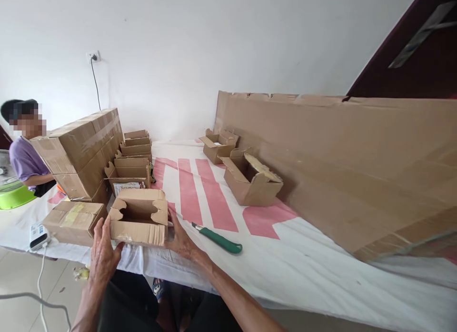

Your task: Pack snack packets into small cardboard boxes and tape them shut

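Note:
A small open cardboard box (139,220) stands at the near edge of the white cloth-covered table (321,275). My left hand (103,253) rests against its left front corner, fingers stretched up along the side. On the box's right, my right hand (182,241) lies with its fingers flat against that wall. Neither hand grips anything. A green-handled cutter (218,239) lies on the cloth just right of my right hand.
A taped box (73,220) sits left of the open one, with a stack of large cartons (82,148) and several open boxes (134,155) behind. Two more open boxes (252,179) (218,145) stand by a big cardboard sheet (357,170). A person in purple (24,153) sits far left.

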`<state>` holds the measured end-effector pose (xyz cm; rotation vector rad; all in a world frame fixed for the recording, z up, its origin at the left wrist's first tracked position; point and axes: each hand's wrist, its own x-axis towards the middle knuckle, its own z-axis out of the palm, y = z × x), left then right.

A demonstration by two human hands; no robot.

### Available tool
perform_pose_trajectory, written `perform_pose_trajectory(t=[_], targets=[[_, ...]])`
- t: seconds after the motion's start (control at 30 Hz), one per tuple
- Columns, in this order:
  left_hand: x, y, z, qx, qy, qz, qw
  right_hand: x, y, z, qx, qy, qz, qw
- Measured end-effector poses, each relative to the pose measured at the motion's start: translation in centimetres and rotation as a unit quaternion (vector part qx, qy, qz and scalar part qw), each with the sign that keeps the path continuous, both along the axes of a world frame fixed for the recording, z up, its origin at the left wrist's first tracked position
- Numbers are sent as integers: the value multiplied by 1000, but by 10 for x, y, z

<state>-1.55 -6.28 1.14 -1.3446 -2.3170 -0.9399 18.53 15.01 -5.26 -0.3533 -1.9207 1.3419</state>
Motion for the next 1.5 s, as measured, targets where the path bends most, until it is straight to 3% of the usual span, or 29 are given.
perform_pose_trajectory(t=[0.13,0.27,0.37,0.5,0.63,0.8,1.0,1.5], targets=[[-3,0,-26,21,-51,12,998,19,7,-13,-28,-3,-10,1000],[-26,22,-41,15,-97,-5,995,40,8,-23,-50,14,-23,998],[-46,51,-31,-12,-150,-4,989,51,3,-27,-60,17,-36,997],[-62,90,-8,-13,-154,12,988,56,-2,-30,-70,18,-39,997],[-68,122,0,-33,-158,23,987,57,-3,-31,-61,12,-38,997],[-72,151,-1,-63,-174,68,980,60,-1,-31,-48,10,-38,998],[-79,167,-7,-79,-180,115,974,63,-1,-32,-51,-25,-64,996],[-93,204,-13,-93,-171,110,975,65,-5,-36,-126,-14,-67,990]])
